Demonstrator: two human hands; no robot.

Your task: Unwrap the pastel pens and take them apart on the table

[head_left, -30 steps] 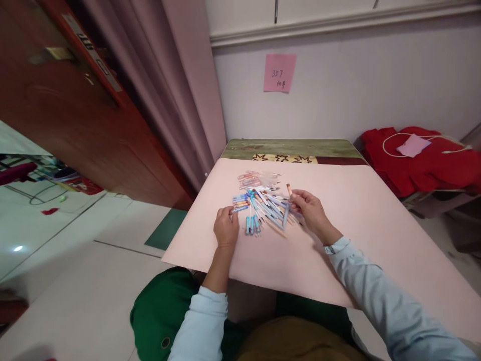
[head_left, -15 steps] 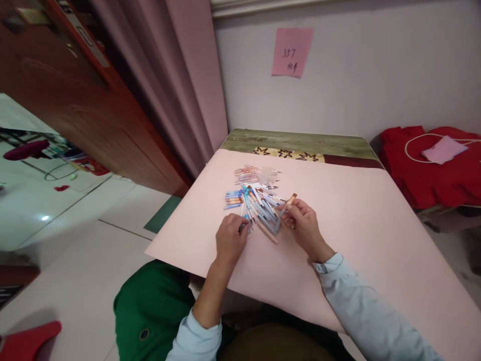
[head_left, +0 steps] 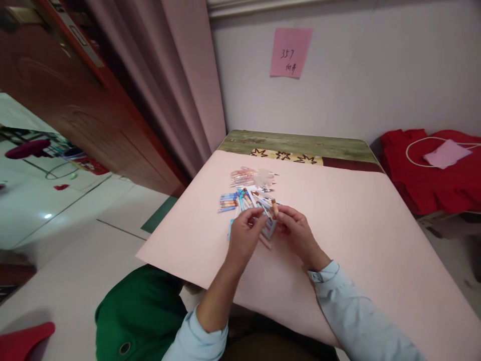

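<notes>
A heap of blue, white and orange pens lies on a pale pink sheet that covers the table. My left hand is raised over the near side of the heap, fingers pinched on a blue and white pen. My right hand is close beside it, fingers closed on a short orange-brown pen piece. The two hands nearly touch above the heap. A clear packet of pens lies just beyond the heap.
The table's green patterned edge meets the wall, where a pink note is stuck. A mauve curtain and a wooden door stand at the left. Red cloth with a white cord lies at the right.
My left hand lifted a blue pen off the heap and moved right. My right hand brought the orange-brown piece down and left toward it. The camera tilted down.
</notes>
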